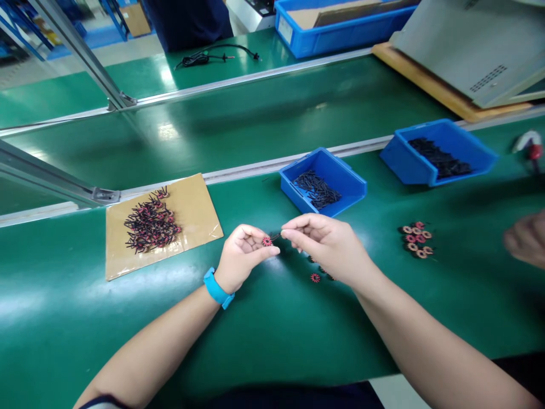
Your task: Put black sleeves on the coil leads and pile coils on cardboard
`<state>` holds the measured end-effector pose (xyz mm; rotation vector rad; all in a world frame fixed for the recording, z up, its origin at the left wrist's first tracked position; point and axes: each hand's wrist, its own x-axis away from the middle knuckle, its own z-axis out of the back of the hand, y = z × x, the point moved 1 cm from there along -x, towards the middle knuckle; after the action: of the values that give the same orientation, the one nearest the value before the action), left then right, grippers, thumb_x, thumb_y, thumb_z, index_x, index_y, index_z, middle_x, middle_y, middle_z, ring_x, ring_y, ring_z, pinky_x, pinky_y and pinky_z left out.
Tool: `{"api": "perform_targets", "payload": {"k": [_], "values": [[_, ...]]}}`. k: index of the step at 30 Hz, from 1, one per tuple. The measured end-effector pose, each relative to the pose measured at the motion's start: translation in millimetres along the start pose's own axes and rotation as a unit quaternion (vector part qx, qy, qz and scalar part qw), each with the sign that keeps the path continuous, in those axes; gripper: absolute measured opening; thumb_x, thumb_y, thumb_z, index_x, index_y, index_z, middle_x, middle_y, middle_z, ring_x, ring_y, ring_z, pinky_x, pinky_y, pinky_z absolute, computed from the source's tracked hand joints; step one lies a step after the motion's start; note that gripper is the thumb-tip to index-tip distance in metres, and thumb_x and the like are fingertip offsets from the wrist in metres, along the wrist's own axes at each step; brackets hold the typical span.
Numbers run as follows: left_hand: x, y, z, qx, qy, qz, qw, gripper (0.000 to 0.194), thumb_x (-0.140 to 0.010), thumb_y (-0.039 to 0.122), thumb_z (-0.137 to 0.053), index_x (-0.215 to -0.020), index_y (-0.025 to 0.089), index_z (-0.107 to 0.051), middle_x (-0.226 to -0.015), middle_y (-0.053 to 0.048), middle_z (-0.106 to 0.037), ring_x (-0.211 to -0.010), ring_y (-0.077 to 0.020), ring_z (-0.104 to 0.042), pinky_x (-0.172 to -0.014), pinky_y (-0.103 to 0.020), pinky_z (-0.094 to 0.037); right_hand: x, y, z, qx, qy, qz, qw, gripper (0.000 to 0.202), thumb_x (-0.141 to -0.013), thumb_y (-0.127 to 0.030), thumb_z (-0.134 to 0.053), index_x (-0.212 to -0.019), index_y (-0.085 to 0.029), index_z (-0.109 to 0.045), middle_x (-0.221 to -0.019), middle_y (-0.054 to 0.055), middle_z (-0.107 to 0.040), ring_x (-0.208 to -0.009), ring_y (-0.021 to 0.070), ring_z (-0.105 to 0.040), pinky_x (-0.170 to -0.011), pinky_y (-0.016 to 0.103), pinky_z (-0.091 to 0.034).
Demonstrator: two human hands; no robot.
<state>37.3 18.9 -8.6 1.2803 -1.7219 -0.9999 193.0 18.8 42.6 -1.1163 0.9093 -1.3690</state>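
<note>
Over the green table, my left hand (244,255), with a blue band on its wrist, pinches a small red and black ring-shaped part (267,241). My right hand (327,244) is closed on a thin black piece (276,235) that meets the ring between the two hands. Below my right hand lie several more rings (315,278), some partly hidden by it. Just beyond the hands stands a blue bin (347,196) of short black pieces (319,188). A pile of red and black rings with black pieces (153,222) rests on a cardboard sheet (200,213) at the left.
At the right are another blue bin (472,150) with black pieces, a cluster of rings (417,238) and another person's hand (528,238). Metal rails and a post (46,173) border the table. Behind them stand a grey machine (477,51) and a blue crate (344,34).
</note>
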Motion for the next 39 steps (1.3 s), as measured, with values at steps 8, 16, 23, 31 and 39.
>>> {"api": "perform_targets", "payload": {"k": [8,16,23,31,39], "values": [[-0.4,0.0,0.4,0.012,-0.001,0.003,1.0,0.031,-0.055,0.013,-0.08,-0.07,0.016,-0.053,-0.068,0.004,-0.062,-0.064,-0.0069,-0.059,-0.064,-0.021,-0.05,-1.1,6.2,-6.0,-0.066,-0.057,-0.019,0.996,0.017,-0.07,-0.031,-0.067,-0.078,-0.016,-0.066,-0.067,0.002,-0.067,-0.051,0.0087,-0.055,-0.049,0.022,-0.047],[-0.9,0.9,-0.3,0.028,0.015,0.027,0.999,0.032,-0.051,0.015,-0.082,-0.068,0.016,-0.055,-0.068,0.004,-0.065,-0.065,-0.0076,-0.061,-0.064,-0.021,-0.051,-1.8,9.3,0.9,-0.073,-0.077,0.005,0.994,0.029,-0.07,-0.025,-0.067,-0.097,-0.015,-0.064,-0.066,0.0,-0.066,-0.049,0.008,-0.056,-0.047,0.021,-0.049],[2.5,-1.9,0.8,0.013,-0.03,0.113,0.993,0.027,-0.057,0.023,-0.08,-0.073,0.014,-0.061,-0.064,0.0,-0.068,-0.058,-0.0112,-0.064,-0.063,-0.026,-0.051,0.9,5.3,12.4,-0.044,0.084,0.092,0.991,0.015,-0.072,-0.023,-0.068,-0.086,-0.019,-0.067,-0.075,0.002,-0.072,-0.061,0.0127,-0.066,-0.059,0.026,-0.056],[3.1,-2.0,1.0,0.008,-0.059,0.112,0.992,0.025,-0.057,0.022,-0.08,-0.072,0.013,-0.062,-0.06,0.0,-0.068,-0.055,-0.0108,-0.063,-0.061,-0.026,-0.05,5.4,8.5,2.9,0.065,0.101,0.18,0.976,0.007,-0.078,-0.021,-0.065,-0.082,-0.022,-0.069,-0.084,0.001,-0.073,-0.079,0.0166,-0.068,-0.076,0.033,-0.054],[3.3,-1.1,-0.6,0.008,-0.058,0.117,0.991,0.028,-0.056,0.024,-0.081,-0.072,0.013,-0.061,-0.06,0.0,-0.068,-0.055,-0.011,-0.062,-0.061,-0.026,-0.05,6.4,4.4,3.8,0.089,0.082,0.2,0.972,0.008,-0.079,-0.021,-0.063,-0.084,-0.023,-0.068,-0.084,0.001,-0.073,-0.08,0.0168,-0.067,-0.075,0.034,-0.053]]}}
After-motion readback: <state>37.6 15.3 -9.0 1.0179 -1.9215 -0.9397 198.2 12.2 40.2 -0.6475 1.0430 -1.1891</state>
